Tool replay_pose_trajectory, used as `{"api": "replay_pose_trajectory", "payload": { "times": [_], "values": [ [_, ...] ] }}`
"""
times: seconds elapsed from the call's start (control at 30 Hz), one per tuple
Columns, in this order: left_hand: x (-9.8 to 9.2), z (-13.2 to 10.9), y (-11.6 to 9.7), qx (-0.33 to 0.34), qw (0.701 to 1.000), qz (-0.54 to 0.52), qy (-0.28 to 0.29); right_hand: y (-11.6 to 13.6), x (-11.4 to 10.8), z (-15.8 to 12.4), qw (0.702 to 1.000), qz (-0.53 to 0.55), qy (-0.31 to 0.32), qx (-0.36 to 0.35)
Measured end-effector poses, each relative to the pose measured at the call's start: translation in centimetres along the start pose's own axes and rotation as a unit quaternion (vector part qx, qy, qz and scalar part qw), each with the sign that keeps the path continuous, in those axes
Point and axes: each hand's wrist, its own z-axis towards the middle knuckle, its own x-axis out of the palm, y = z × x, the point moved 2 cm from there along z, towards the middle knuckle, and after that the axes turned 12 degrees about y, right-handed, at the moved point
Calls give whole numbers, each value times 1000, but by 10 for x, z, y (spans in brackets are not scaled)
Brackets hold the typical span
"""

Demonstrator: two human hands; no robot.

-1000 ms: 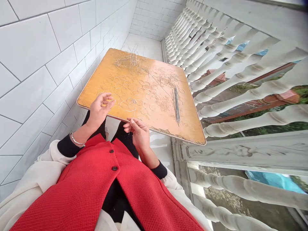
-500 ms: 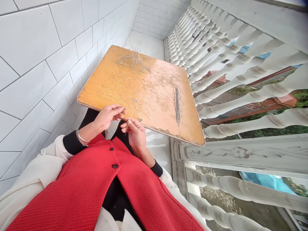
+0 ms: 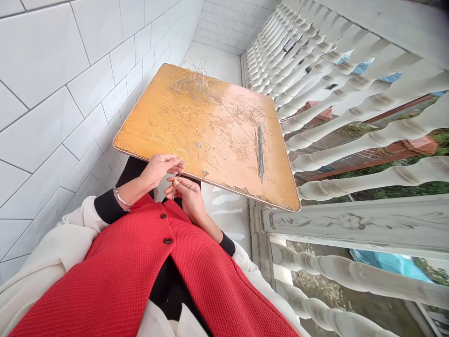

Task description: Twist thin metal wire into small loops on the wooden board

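Note:
My left hand [image 3: 159, 168] and my right hand [image 3: 185, 193] meet at the near edge of a worn wooden board [image 3: 224, 159]. Both pinch a thin piece of wire [image 3: 179, 173] that bends between their fingertips. Several small wire rings [image 3: 178, 126] lie in rows across the board. A bundle of straight wire pieces [image 3: 260, 150] lies on the right side, and a tangle of loose wire [image 3: 196, 86] sits at the far edge.
A white tiled wall [image 3: 52, 93] runs close along the left. A white stone balustrade [image 3: 351, 112] lines the right side, with a carved rail [image 3: 351, 222] next to the board's near right corner. Tiled floor shows beyond the board.
My left hand came back from over the rings to the board's near edge and joined the right hand on the wire. Both hands shifted slightly left and toward me.

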Motion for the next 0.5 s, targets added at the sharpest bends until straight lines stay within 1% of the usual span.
{"api": "replay_pose_trajectory", "payload": {
  "times": [0.13, 0.27, 0.4, 0.5],
  "values": [
    [8, 0, -1, -28, 998, -62, 2, -9, 3, 7, 1000, -5, 29, 10],
    [10, -1, -4, -39, 996, -80, -5, -18, 4, 14, 998, -17, 54, 8],
    [8, -1, -2, -26, 996, -85, -16, -20, 6, 18, 998, -22, 64, 15],
    [5, -1, 3, -13, 996, -87, -12, -20, 8, 19, 997, -18, 67, 22]
  ]
}}
